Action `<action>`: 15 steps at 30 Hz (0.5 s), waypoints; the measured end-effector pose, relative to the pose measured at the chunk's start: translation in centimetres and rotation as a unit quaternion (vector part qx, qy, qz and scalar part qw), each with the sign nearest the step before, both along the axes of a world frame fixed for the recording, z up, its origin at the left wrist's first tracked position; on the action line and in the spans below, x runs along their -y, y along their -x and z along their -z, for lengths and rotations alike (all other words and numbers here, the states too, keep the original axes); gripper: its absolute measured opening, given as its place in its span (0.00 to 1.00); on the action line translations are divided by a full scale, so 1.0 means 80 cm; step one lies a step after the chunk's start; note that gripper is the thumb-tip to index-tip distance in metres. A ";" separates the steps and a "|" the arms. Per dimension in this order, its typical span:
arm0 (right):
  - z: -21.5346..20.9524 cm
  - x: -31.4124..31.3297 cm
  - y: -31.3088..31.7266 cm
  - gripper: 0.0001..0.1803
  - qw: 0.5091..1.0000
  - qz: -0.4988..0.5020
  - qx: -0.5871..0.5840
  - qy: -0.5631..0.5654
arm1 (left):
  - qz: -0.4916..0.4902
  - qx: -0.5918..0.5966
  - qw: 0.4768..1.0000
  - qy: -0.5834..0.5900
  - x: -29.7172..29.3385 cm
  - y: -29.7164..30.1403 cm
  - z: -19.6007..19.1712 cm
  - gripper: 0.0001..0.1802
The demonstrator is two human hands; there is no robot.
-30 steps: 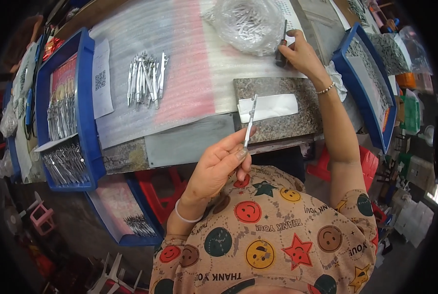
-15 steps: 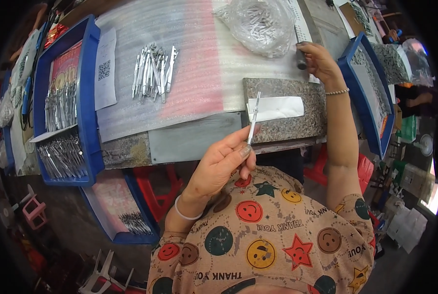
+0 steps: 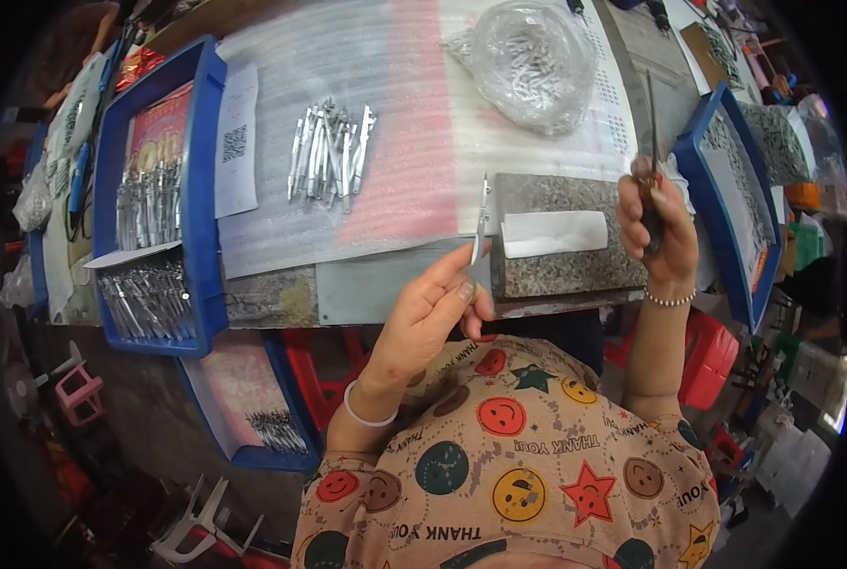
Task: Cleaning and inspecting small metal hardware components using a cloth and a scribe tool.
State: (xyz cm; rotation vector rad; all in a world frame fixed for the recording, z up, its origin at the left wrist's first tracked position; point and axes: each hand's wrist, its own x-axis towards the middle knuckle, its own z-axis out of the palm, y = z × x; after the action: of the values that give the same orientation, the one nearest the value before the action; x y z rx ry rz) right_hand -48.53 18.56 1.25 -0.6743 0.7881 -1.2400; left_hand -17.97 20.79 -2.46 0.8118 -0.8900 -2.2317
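Note:
My left hand (image 3: pixel 433 303) pinches a slim silver metal piece (image 3: pixel 481 223) between thumb and fingers, its thin pointed end up, in front of the table edge. What kind of piece it is I cannot make out. My right hand (image 3: pixel 665 223) is wrapped round the dark handle of a screwdriver-like tool (image 3: pixel 652 123), whose long thin shaft points away from me; its tip is too fine to tell. Between the hands lies a speckled stone slab (image 3: pixel 547 280) with a folded white paper (image 3: pixel 554 233) on it. Farther left, several similar silver pieces (image 3: pixel 329 152) lie in a loose pile.
A clear plastic bag of small silver parts (image 3: pixel 528 66) sits at the back. Blue trays stand left (image 3: pixel 210 190) and right (image 3: pixel 699 180), the left one filled with silver pieces. Foam sheeting (image 3: pixel 414 180) covers the table; a grey plate (image 3: pixel 376 284) lies along its front edge.
My right hand has drawn back toward me from beside the bag and now grips the screwdriver-like tool upright. My left hand keeps the silver piece. The whole view has shifted slightly.

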 end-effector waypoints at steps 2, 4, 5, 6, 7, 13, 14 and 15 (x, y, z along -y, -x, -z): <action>-0.007 -0.007 -0.012 0.15 1.000 -0.005 -0.017 0.004 | -0.062 0.031 0.997 0.032 0.005 -0.007 0.002 0.24; -0.009 -0.014 -0.020 0.15 0.999 -0.014 -0.049 -0.001 | -0.092 0.059 0.993 0.053 0.011 -0.017 0.001 0.22; -0.010 -0.017 -0.023 0.14 0.999 -0.020 -0.050 -0.007 | -0.104 0.079 0.989 0.064 0.014 -0.021 -0.001 0.21; -0.011 -0.020 -0.025 0.14 0.998 -0.022 -0.054 -0.017 | -0.104 0.081 0.989 0.067 0.017 -0.025 -0.004 0.21; -0.012 -0.024 -0.027 0.14 0.998 -0.024 -0.058 -0.028 | -0.112 0.120 0.982 0.093 0.020 -0.030 -0.006 0.20; -0.021 -0.048 -0.039 0.18 0.994 0.055 -0.090 0.028 | -0.114 0.234 0.944 0.204 0.026 -0.005 -0.016 0.13; -0.020 -0.052 -0.037 0.19 0.991 0.086 -0.087 0.055 | -0.093 0.257 0.939 0.208 0.023 0.009 -0.020 0.11; -0.021 -0.056 -0.036 0.22 0.985 0.111 -0.096 0.088 | -0.073 0.280 0.917 0.274 0.022 0.023 -0.023 0.10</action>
State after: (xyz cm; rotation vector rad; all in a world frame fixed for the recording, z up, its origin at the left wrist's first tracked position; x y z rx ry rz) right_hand -45.66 23.02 2.93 -0.8764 0.9393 -1.4748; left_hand -19.84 19.01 -0.59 1.2018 -1.5689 -1.4981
